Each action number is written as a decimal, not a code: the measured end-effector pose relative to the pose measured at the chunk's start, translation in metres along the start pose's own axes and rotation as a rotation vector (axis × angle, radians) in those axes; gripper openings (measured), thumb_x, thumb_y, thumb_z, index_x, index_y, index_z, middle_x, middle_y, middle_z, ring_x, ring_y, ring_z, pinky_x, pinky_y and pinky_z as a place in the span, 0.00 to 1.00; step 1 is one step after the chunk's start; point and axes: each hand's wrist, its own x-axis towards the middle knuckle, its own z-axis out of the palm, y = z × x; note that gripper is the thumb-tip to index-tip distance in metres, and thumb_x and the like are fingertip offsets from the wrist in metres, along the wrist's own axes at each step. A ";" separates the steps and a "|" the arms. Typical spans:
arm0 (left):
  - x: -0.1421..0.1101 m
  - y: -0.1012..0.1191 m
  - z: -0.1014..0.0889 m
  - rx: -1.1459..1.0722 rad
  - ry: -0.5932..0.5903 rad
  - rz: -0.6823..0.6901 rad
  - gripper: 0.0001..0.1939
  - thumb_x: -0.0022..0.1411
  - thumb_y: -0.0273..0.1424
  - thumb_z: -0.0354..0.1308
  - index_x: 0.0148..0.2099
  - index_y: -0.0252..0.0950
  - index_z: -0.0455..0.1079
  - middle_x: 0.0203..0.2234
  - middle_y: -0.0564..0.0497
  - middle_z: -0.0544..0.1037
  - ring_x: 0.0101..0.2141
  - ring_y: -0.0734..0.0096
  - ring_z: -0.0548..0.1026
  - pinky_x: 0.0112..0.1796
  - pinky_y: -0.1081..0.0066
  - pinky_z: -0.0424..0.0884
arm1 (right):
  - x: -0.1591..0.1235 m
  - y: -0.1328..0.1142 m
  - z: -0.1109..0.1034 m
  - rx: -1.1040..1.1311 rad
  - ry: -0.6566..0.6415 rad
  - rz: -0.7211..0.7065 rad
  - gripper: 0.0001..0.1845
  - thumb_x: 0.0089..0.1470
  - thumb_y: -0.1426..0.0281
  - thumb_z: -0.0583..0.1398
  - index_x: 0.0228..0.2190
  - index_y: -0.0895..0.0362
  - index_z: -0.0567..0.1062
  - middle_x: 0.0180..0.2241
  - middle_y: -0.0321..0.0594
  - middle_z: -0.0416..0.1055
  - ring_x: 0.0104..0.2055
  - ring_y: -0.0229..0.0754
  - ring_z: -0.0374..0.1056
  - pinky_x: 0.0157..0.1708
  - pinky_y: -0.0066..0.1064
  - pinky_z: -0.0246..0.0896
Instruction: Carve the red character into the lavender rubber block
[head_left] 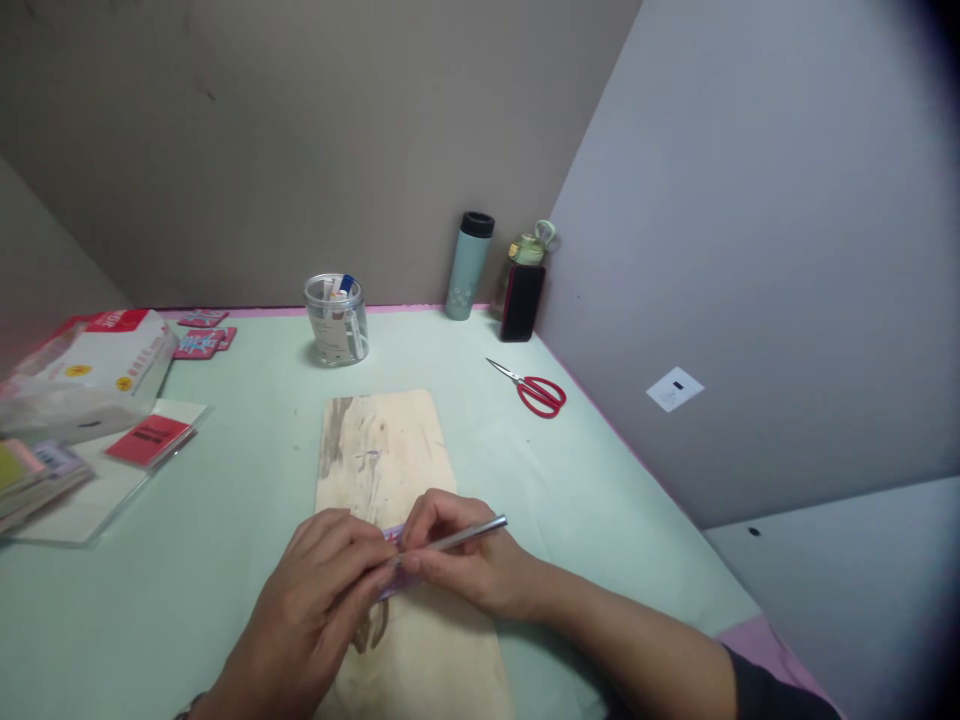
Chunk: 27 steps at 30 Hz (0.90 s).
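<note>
Over a pale wooden board point(405, 440), both hands meet at a small purple-and-pink printed piece point(391, 590). My left hand point(315, 580) is closed, its fingertips pinching the piece from the left. My right hand point(472, 560) is also closed, and a slim silver pen-shaped tool point(480, 528) rests in its grip, blunt end pointing up to the right. The tool's front tip is hidden by the fingers, so its exact kind does not show. Most of the purple piece is covered by the fingertips of both hands.
Red-handled scissors point(541, 395) lie right of the board. Behind stand a clear jar point(336, 325), a teal tumbler point(470, 268), a green-lidded bottle point(527, 248) and a dark phone point(523, 303). Left are a white-and-red bag point(112, 365), pink cards point(196, 343) and a red packet point(148, 440).
</note>
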 end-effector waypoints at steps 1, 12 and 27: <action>-0.001 0.000 0.001 -0.002 0.011 -0.010 0.07 0.72 0.31 0.56 0.46 0.46 0.74 0.36 0.55 0.79 0.40 0.66 0.75 0.46 0.64 0.69 | 0.000 0.000 0.000 -0.007 -0.007 -0.002 0.22 0.55 0.53 0.71 0.30 0.57 0.72 0.29 0.36 0.72 0.30 0.36 0.65 0.30 0.29 0.61; -0.003 -0.005 0.004 0.050 0.020 0.020 0.07 0.72 0.30 0.55 0.45 0.46 0.74 0.35 0.55 0.80 0.39 0.65 0.75 0.55 0.57 0.63 | -0.003 -0.004 0.000 -0.132 -0.021 -0.051 0.20 0.59 0.54 0.68 0.30 0.56 0.72 0.28 0.34 0.70 0.29 0.36 0.63 0.30 0.29 0.60; -0.020 -0.027 0.010 0.217 0.012 -0.139 0.31 0.65 0.50 0.64 0.64 0.47 0.62 0.55 0.48 0.77 0.58 0.48 0.71 0.59 0.49 0.64 | 0.010 -0.001 -0.015 0.188 0.103 0.032 0.22 0.55 0.52 0.71 0.32 0.58 0.77 0.27 0.36 0.74 0.27 0.36 0.66 0.31 0.31 0.62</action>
